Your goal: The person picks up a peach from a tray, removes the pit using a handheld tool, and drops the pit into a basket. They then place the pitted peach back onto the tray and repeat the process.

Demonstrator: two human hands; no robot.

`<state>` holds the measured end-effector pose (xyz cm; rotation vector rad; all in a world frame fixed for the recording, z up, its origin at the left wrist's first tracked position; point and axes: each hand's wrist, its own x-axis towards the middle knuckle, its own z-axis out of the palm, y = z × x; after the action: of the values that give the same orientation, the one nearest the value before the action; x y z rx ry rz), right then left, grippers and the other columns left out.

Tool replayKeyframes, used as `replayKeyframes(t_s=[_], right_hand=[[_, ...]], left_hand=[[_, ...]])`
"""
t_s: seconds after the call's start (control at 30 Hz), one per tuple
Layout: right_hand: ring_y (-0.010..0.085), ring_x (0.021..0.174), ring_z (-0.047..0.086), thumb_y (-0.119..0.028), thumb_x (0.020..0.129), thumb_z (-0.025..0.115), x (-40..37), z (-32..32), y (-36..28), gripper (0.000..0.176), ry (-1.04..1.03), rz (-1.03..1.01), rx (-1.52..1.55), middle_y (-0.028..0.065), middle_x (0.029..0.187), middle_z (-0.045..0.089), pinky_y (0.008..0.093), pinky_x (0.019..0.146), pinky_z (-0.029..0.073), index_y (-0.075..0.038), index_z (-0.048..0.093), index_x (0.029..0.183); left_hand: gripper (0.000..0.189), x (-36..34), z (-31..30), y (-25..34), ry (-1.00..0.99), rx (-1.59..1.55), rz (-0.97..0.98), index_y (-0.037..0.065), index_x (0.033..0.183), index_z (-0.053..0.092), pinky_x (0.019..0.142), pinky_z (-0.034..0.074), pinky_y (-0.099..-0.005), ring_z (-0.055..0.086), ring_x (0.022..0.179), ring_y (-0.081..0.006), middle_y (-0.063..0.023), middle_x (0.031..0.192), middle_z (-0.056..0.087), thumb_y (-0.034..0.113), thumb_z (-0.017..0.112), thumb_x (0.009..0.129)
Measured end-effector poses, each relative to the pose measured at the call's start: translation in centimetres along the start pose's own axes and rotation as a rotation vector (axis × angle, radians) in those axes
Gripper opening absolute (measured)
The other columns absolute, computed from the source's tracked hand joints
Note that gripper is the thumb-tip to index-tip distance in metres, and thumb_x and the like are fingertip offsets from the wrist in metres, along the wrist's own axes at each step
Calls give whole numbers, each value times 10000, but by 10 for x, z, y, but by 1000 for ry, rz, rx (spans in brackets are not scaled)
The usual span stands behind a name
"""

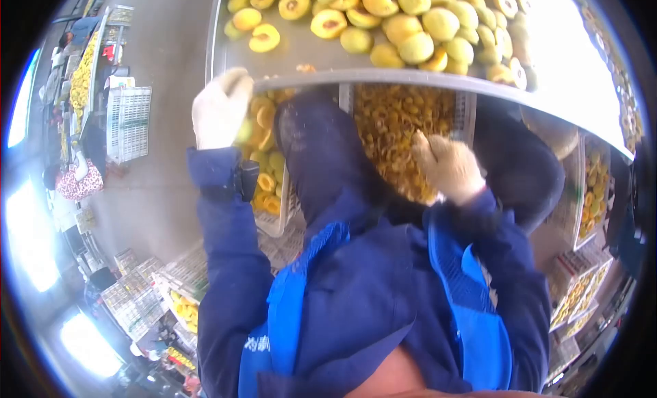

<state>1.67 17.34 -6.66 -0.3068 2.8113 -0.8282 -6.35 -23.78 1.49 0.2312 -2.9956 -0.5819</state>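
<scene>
My left hand (222, 109), in a whitish glove, is at the near left corner of the metal table, fingers loosely bent and apart. Just beside its palm a blurred yellow-green peach half (244, 130) shows above a crate of peach halves (268, 186). My right hand (450, 168), in a cream glove, has its fingers drawn together over a crate of brown-yellow scraps (390, 127) between my knees; I cannot tell what they hold. Beyond both hands, halved yellow peaches (328, 23) are heaped on the table (287, 62), some with red-brown pit hollows facing up.
The table's raised rim (383, 76) runs across in front of my knees. To the right stand a crate of fruit (594, 193) and stacked crates (578, 281). Across the aisle at left are a white crate (128, 124), another fruit-covered table (82, 80) and a person in patterned clothing (80, 182).
</scene>
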Motion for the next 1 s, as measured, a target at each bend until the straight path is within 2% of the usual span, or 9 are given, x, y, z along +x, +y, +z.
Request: replayKeyframes(t_s=[0.1,0.17,0.27,0.3,0.4,0.5,0.7,0.87,1.0], right_hand=[[457,662,690,-302,1057,737,4,-22,-36,272,170,-105,277,214,713,678,530,592,538,-66,738,922],[429,716,723,-279,1067,731,4,-31,-40,260,-11,18,445,214,781,699,505,610,535,-38,750,973],[388,725,735,-274,1079,723,7,-35,-42,272,-5,-15,431,232,823,714,471,628,528,-8,759,1036],[292,666,700,-294,1094,716,7,-43,-53,325,-2,18,563,235,797,701,448,637,517,28,750,1056],[162,702,624,-308,1132,670,13,-51,-78,369,-154,233,953,170,781,708,378,678,536,46,747,1063],[134,766,656,-288,1132,670,25,-46,-101,346,-188,120,987,154,842,757,355,715,555,43,766,1091],[151,778,692,-293,1122,671,36,-43,-131,339,-175,93,1006,185,853,760,392,712,556,31,765,1084],[214,732,703,-305,1130,649,24,-50,-140,363,-171,210,1013,215,823,727,418,694,548,39,751,1068],[214,728,699,-344,1137,635,22,-29,-135,414,-8,54,961,201,779,712,419,689,546,43,748,1046]], left_hand=[[448,66,22,-2,183,-93,6,37,1293,776,1015,573,-399,777,1154,-316,-191,1214,811,368,766,991],[465,118,70,-31,70,-89,42,3,1287,755,892,590,-375,782,1002,-261,-159,1104,821,343,794,972],[398,146,96,-37,-402,-418,-260,-4,1216,749,764,558,-330,722,868,-194,-106,1001,773,295,795,958],[303,133,101,-29,-269,-733,-270,2,1160,738,682,507,-299,647,799,-138,-50,943,709,230,756,961],[355,77,72,27,-269,-1409,-225,-7,1267,685,750,577,-394,714,902,-279,-155,1069,744,219,682,993],[443,24,60,76,-314,-1720,-172,-14,1353,623,815,610,-488,732,966,-422,-251,1159,738,311,613,1053],[574,-34,55,130,-261,-1948,-72,-12,1319,634,802,614,-486,738,930,-404,-248,1152,730,507,517,1104],[489,-47,55,149,-147,-1920,-124,-23,1223,672,859,627,-512,737,974,-417,-238,1159,728,386,552,983],[499,-57,58,155,-75,-1961,-222,-32,1211,678,887,624,-534,732,993,-431,-240,1150,732,360,543,933]])
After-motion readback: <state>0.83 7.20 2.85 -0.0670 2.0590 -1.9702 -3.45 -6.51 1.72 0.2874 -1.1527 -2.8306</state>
